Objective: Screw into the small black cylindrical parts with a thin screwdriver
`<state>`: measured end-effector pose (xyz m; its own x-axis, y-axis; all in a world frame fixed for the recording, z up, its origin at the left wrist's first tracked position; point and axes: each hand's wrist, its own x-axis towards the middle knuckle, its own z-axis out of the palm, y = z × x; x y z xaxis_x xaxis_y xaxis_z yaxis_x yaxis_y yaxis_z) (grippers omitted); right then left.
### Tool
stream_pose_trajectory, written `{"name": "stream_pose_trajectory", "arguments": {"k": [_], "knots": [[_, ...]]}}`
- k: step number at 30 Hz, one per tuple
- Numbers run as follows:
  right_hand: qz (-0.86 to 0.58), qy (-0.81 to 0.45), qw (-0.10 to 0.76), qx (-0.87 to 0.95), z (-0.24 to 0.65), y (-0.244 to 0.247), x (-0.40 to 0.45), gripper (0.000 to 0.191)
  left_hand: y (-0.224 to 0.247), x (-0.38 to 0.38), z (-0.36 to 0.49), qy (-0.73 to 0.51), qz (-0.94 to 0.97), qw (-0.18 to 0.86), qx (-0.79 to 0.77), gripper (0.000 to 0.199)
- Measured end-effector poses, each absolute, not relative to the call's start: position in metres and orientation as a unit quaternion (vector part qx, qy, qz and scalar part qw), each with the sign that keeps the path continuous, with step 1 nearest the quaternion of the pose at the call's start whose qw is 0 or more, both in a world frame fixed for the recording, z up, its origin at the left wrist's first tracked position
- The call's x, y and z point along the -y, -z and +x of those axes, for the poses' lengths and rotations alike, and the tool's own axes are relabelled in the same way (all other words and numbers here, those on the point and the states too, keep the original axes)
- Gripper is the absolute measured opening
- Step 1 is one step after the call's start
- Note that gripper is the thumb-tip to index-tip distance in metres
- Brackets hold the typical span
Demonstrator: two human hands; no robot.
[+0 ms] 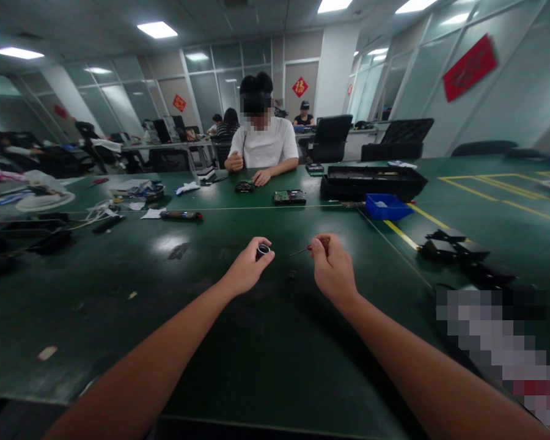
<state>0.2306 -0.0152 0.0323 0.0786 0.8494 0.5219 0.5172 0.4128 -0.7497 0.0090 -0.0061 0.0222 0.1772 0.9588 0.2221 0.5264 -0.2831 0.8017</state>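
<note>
Between the thumb and fingers of my left hand [250, 267] is a small dark round part with a pale rim [263, 250]. My right hand [333, 267] is closed on a thin screwdriver with a reddish handle, its shaft [299, 251] pointing left toward the round part without touching it. Both hands are above the green table [256, 366]. A small dark piece [293, 275] lies on the table between and slightly below them.
Across the table sits a person in white [268, 143], near circuit boards [289, 196]. At right are a black tray [373, 182], a blue bin [387, 206] and black blocks [453, 247]. Cables, papers and a dark tool [181, 215] lie at left.
</note>
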Motion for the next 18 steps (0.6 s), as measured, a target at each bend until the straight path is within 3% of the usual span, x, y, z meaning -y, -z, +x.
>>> {"name": "stream_pose_trajectory", "arguments": {"k": [9,18], "knots": [[-0.510,-0.161,0.546,0.645,0.233,-0.030,0.013,0.021,-0.041,0.013,0.029,-0.260,0.808,0.214,-0.483,0.020],[-0.509,-0.168,0.546,0.644,0.233,-0.031,0.014,0.024,-0.019,0.004,0.052,-0.102,0.863,0.092,-0.485,0.038]]}}
